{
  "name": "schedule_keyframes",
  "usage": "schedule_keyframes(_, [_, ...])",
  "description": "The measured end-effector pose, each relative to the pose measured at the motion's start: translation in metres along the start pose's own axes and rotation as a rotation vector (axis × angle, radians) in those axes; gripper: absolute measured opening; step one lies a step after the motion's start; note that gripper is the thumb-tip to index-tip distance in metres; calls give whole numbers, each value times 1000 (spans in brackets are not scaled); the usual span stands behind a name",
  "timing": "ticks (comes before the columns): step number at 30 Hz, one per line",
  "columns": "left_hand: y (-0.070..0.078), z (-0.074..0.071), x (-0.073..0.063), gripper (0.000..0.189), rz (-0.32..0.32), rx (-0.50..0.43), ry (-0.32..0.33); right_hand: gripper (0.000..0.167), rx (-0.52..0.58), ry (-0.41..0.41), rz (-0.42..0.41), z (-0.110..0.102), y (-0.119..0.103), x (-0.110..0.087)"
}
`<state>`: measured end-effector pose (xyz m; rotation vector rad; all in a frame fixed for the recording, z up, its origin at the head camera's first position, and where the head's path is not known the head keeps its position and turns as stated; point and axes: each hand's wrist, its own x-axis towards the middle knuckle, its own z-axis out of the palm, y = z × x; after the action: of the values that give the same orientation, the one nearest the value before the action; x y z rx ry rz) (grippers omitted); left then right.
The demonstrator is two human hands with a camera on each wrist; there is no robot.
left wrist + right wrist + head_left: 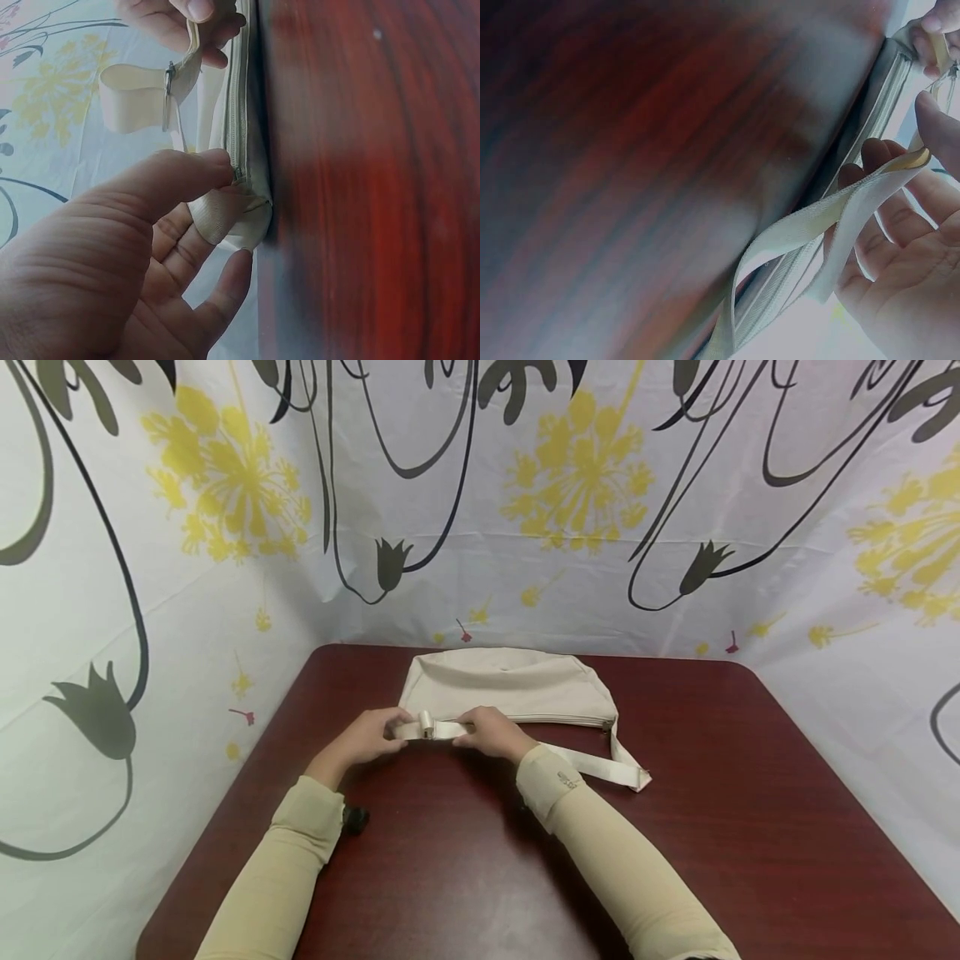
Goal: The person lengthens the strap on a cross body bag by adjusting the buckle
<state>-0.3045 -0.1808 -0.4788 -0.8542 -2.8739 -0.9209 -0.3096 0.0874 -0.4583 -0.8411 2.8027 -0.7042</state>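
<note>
The dark red table (450, 877) supports the cream bag (510, 685), which lies near the far edge, its zipper (555, 719) along the side facing the person. The strap (588, 763) runs in front of the bag and bends back to its right end; it is attached there.

Work status: adjustment of the strap appears to be partway through. The strap is threaded through the slider and lifted between the hands. A slack loop (129, 97) projects at the slider, so drawing it flat seems to remain; the final strap length cannot be judged.

The left hand (369, 735) is partly closed, thumb against bent fingers, and pinches the strap beside the bag's left end. The right hand (495, 732) is likewise partly closed and pinches the doubled strap between thumb and fingers. The metal slider (169, 86) sits between the hands, apart from both.
</note>
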Motion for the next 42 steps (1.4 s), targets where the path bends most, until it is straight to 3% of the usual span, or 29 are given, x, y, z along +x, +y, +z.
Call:
schedule_keyframes(23, [1,2,3,30,13,-21,-13,16,27,28,7,-3,5,-6])
schedule_keyframes(42, [-1,1,0,32,-17,8,-5,23,9,24,-3,-7,7,-5])
